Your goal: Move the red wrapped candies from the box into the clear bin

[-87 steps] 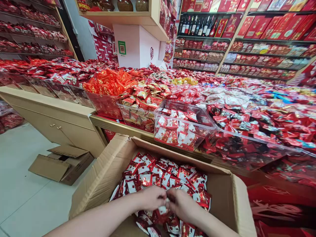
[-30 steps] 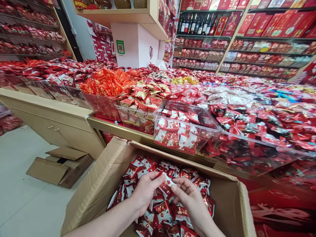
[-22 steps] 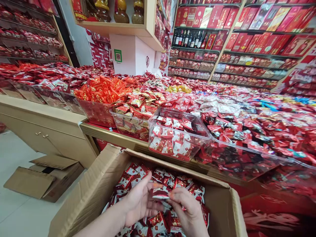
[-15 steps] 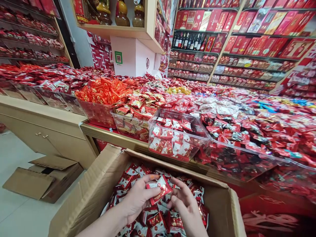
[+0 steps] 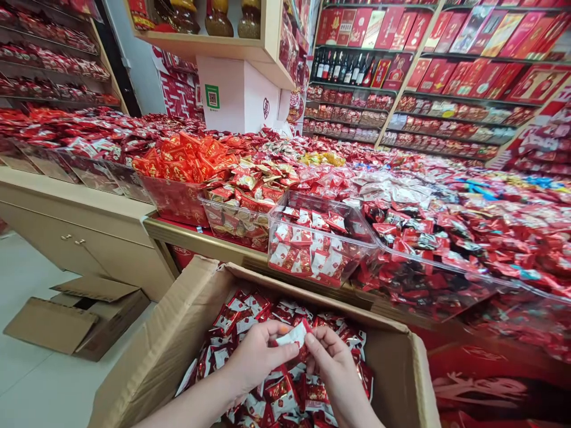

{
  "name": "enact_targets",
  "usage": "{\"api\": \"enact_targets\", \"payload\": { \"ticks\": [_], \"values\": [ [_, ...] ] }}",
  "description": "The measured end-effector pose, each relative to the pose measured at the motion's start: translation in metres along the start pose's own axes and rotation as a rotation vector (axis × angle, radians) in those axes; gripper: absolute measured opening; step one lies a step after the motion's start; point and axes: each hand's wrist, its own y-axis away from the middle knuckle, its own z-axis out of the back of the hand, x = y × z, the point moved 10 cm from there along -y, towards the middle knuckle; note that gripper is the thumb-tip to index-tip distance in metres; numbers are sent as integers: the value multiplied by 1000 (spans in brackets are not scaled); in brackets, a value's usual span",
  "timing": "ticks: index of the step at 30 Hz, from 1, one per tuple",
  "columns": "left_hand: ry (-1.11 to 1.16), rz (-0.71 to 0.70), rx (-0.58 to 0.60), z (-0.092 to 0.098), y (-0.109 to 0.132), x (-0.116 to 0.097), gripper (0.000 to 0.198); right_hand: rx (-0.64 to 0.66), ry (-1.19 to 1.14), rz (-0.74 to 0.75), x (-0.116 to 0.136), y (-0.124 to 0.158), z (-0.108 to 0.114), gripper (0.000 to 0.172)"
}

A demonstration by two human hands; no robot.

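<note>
Over a cardboard box (image 5: 399, 362) of red-and-white wrapped candies (image 5: 281, 395), both hands meet at one small packet. My left hand (image 5: 261, 353) pinches this wrapped candy (image 5: 293, 336) between thumb and fingers, its white side showing. The thumb and fingers of my right hand (image 5: 332, 356) are closed on the packet's right end. Just beyond the box, a clear plastic bin (image 5: 319, 252) holds the same kind of red-and-white packets in its front part.
Bins of orange-red packets (image 5: 178, 166), durian candies (image 5: 245, 205) and dark red packets (image 5: 428, 244) line the counter (image 5: 236, 252). An opened carton (image 5: 80, 321) lies on the floor at left. Shelves with bottles (image 5: 343, 68) and red gift boxes (image 5: 482, 83) rise behind.
My right hand has moved in from beside the candy and closed its fingers on the right end. The packet has tilted in my left hand.
</note>
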Motion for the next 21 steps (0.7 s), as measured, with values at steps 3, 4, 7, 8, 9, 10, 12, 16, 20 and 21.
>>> {"api": "enact_targets", "payload": {
  "ticks": [3,4,7,8,9,10,12,16,20,21],
  "values": [
    [-29,8,18,-2,-1,2,25,5,70,81,5,-2,0,27],
    [-16,13,15,-2,-1,3,25,19,88,92,6,-2,-1,27],
    [106,3,-15,0,0,3,29,112,122,61,1,-4,-9,28],
    [155,-7,-13,0,0,1,29,147,139,51,1,-3,-13,30],
    [198,-17,5,-1,1,-1,30,176,173,53,4,-1,-16,30],
    [239,-29,38,-4,2,-5,32,194,227,74,11,1,-19,30],
    [323,-56,129,-9,5,-13,40,195,374,216,46,9,-23,24],
    [415,-52,166,-8,5,-18,40,118,683,734,177,29,-42,15],
    [324,21,147,-10,1,-6,33,-78,813,872,280,-19,-62,14],
    [300,34,152,-12,0,-3,33,-73,816,769,286,-48,-68,14]
  ]
}}
